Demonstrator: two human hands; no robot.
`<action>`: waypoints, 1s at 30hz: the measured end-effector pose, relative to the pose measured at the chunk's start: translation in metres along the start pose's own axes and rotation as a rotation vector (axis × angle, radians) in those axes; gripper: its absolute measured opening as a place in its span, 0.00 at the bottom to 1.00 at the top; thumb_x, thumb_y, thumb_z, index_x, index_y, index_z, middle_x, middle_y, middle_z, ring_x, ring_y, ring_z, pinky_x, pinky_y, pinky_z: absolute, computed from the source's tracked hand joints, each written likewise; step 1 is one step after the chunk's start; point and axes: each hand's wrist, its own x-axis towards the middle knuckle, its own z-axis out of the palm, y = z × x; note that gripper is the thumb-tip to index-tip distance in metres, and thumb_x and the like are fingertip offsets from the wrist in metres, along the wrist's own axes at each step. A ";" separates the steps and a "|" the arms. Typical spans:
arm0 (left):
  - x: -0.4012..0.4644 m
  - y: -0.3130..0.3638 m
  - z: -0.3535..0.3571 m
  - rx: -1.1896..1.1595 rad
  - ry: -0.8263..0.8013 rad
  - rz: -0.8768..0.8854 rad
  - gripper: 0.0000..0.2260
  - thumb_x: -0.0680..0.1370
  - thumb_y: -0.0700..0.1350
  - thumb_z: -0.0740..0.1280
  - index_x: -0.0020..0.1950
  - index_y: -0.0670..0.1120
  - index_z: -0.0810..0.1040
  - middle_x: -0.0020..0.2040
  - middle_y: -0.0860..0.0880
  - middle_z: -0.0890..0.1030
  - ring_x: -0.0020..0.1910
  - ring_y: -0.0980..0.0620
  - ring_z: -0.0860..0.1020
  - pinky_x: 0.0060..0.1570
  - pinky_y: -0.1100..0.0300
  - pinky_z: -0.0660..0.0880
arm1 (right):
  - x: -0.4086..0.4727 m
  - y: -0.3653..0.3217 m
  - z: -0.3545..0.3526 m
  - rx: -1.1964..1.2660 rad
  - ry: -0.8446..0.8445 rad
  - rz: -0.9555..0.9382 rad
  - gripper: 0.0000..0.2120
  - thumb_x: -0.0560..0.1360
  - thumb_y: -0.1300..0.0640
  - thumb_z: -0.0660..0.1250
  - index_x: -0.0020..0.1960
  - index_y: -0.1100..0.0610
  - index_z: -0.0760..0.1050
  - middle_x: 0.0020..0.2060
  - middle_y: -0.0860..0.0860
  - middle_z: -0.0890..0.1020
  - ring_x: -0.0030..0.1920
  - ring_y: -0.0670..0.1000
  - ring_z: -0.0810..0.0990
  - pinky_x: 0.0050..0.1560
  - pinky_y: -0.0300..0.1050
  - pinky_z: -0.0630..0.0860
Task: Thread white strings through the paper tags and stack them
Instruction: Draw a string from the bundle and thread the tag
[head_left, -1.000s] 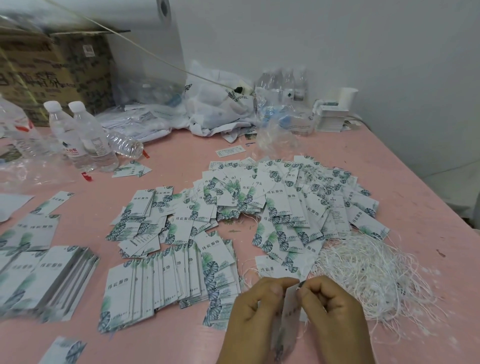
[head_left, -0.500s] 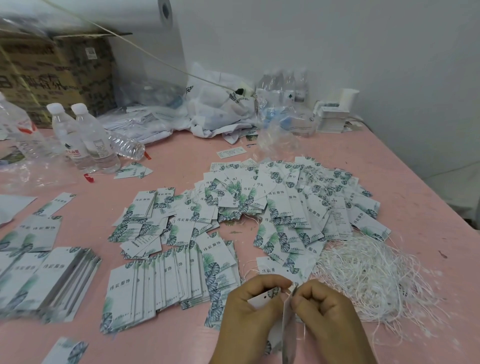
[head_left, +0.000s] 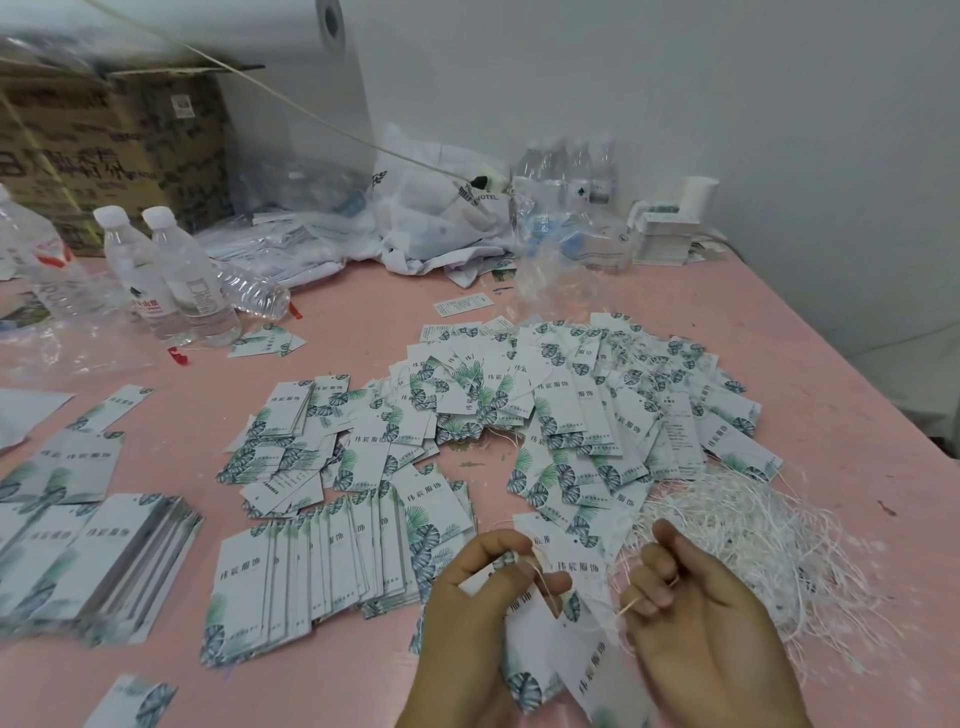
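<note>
Hands mid-table, tags pinched, strings rightward

left hand pinching tag, string

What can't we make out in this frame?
- Head view: tag's punch hole is covered by the left hand, so threading through the held tags is unconfirmed.
- Right hand: grip on the string is blurred.
- Both wrists cut off by the bottom edge.
- Small print on the tags is unreadable.
</note>
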 end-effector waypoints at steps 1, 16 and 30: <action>-0.001 0.000 0.001 0.014 -0.008 -0.011 0.09 0.64 0.29 0.73 0.37 0.42 0.83 0.36 0.31 0.81 0.33 0.40 0.83 0.32 0.53 0.80 | -0.004 0.001 0.002 -0.101 -0.010 -0.067 0.06 0.70 0.59 0.64 0.44 0.59 0.77 0.27 0.51 0.68 0.23 0.47 0.64 0.21 0.39 0.64; 0.001 -0.013 0.001 0.245 0.005 0.034 0.06 0.63 0.39 0.71 0.38 0.46 0.84 0.34 0.42 0.79 0.32 0.48 0.76 0.34 0.60 0.74 | -0.016 0.040 -0.001 -1.356 -0.118 -0.882 0.13 0.68 0.62 0.74 0.43 0.44 0.81 0.30 0.47 0.70 0.27 0.41 0.68 0.30 0.30 0.66; 0.003 -0.028 -0.004 0.326 0.065 0.169 0.22 0.70 0.70 0.56 0.33 0.56 0.79 0.40 0.46 0.85 0.36 0.52 0.81 0.40 0.57 0.74 | -0.019 0.046 -0.001 -1.368 -0.113 -0.800 0.13 0.70 0.62 0.73 0.40 0.44 0.76 0.28 0.46 0.71 0.27 0.41 0.69 0.31 0.30 0.67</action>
